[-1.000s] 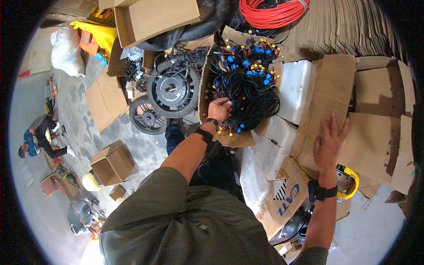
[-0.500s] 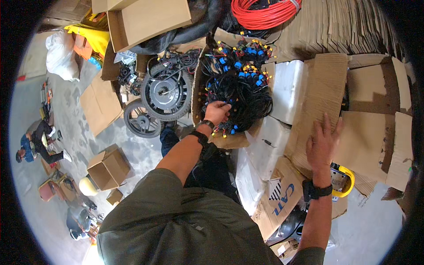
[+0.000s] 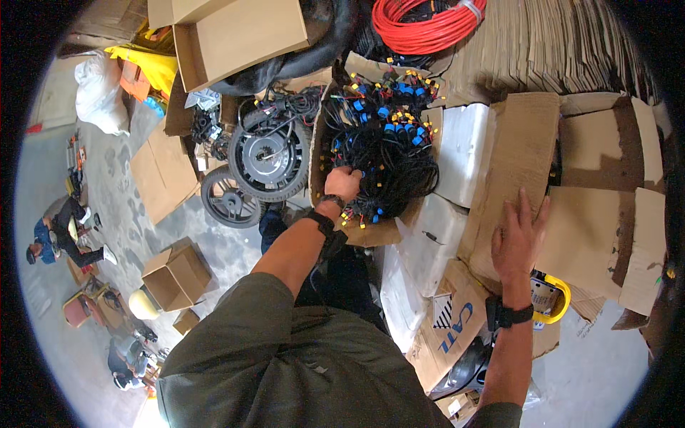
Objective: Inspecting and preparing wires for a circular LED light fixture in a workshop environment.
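Observation:
Black cables [image 3: 389, 167] with blue, yellow and red connector ends fill an open cardboard box [image 3: 378, 235] in front of me. My left hand [image 3: 343, 183] is at the near left side of this tangle, its fingers curled in around some of the cables; the fingertips are partly hidden. To the right, my right hand [image 3: 521, 239] lies with fingers spread on a brown cardboard flap [image 3: 524, 143]. Between the hands are white foam blocks [image 3: 460, 153], and a small dark piece [image 3: 429, 236] rests on the nearer one.
Left of the cable box stand a wheel with a hub motor [image 3: 270, 155] and a smaller wheel [image 3: 230, 197]. Behind are a red hose coil [image 3: 428, 28] and stacked flat cardboard [image 3: 549, 50]. An open carton [image 3: 175, 278] sits on the floor; other people are farther left.
My left hand has shifted slightly left, its fingers curling more tightly at the cables. My right hand stays spread on the flap, almost unmoved.

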Motion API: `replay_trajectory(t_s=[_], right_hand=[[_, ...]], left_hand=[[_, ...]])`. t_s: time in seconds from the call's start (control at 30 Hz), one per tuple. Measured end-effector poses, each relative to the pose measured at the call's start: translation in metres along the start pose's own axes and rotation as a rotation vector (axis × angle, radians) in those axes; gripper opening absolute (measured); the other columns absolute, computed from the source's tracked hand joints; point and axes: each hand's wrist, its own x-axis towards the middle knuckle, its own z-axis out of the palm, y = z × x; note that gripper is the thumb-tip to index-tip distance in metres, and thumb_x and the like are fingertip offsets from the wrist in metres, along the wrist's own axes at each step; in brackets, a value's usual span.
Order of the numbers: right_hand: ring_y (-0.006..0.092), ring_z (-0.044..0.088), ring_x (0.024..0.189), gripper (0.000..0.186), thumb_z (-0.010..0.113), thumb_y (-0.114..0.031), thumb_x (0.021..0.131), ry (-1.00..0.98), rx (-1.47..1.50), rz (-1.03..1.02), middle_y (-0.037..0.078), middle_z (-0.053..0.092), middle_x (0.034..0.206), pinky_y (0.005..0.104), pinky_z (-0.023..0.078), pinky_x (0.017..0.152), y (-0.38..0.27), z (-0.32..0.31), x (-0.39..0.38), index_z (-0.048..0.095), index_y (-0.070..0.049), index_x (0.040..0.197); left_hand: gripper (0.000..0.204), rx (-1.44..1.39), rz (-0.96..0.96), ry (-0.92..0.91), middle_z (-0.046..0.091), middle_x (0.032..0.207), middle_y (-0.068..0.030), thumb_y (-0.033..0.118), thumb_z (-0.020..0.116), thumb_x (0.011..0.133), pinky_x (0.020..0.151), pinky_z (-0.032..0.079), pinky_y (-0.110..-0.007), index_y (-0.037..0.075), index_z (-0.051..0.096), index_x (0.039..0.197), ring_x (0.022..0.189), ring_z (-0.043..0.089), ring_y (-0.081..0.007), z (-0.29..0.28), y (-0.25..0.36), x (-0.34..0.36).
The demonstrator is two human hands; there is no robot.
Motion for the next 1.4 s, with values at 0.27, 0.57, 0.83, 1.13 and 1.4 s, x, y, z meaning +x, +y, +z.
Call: replay_trajectory(t_s=[0.27, 0.57, 0.83, 1.13, 1.4], right_hand=[[0.0509, 0.022, 0.135, 0.049, 0.064, -0.007, 0.071, -0.025, 0.035, 0.02, 0.012, 0.036, 0.146, 0.0555, 0.026, 0.11, 0.004, 0.004, -0.003, 0.058, -0.005, 0.12], [0.0493, 0.021, 0.136, 0.049, 0.064, -0.006, 0.07, -0.028, 0.044, 0.025, 0.012, 0.036, 0.146, 0.0588, 0.027, 0.106, 0.002, 0.002, -0.003, 0.058, -0.005, 0.119], [0.049, 0.021, 0.136, 0.047, 0.066, -0.005, 0.069, 0.024, 0.026, -0.008, 0.01, 0.035, 0.147, 0.0594, 0.033, 0.099, -0.002, 0.002, -0.001, 0.061, -0.008, 0.115], [0.0512, 0.022, 0.135, 0.047, 0.066, -0.004, 0.068, 0.023, 0.007, -0.032, 0.011, 0.035, 0.147, 0.0599, 0.034, 0.098, 0.002, 0.005, -0.003, 0.058, -0.005, 0.115], [0.0496, 0.022, 0.136, 0.053, 0.069, -0.005, 0.064, 0.036, 0.002, -0.041, 0.008, 0.036, 0.147, 0.0582, 0.034, 0.1, 0.002, 0.007, -0.003, 0.059, -0.008, 0.116]], left_hand=[[0.074, -0.119, -0.238, 0.29, 0.06, 0.112, -0.0215, 0.038, 0.079, 0.065, 0.089, 0.047, -0.045, -0.002, 0.053, 0.122, 0.102, 0.06, -0.0371, -0.009, 0.034, -0.022], [0.078, -0.686, 0.051, 0.014, 0.063, 0.111, -0.0118, 0.011, 0.086, 0.056, 0.09, 0.048, -0.034, -0.001, 0.049, 0.124, 0.101, 0.06, -0.0231, -0.029, 0.013, 0.021], [0.064, 0.107, 0.202, 0.082, 0.059, 0.109, -0.0278, 0.007, 0.06, 0.069, 0.083, 0.049, -0.05, 0.0, 0.043, 0.13, 0.098, 0.058, -0.0433, 0.079, 0.081, -0.028], [0.07, 0.017, 0.247, 0.069, 0.056, 0.116, -0.026, 0.005, 0.058, 0.07, 0.085, 0.049, -0.048, 0.001, 0.037, 0.136, 0.1, 0.058, -0.0425, 0.086, 0.068, -0.052], [0.074, -0.029, 0.198, 0.096, 0.057, 0.113, -0.0245, 0.005, 0.062, 0.07, 0.087, 0.047, -0.049, 0.004, 0.035, 0.139, 0.102, 0.056, -0.0429, 0.089, 0.067, -0.049]])
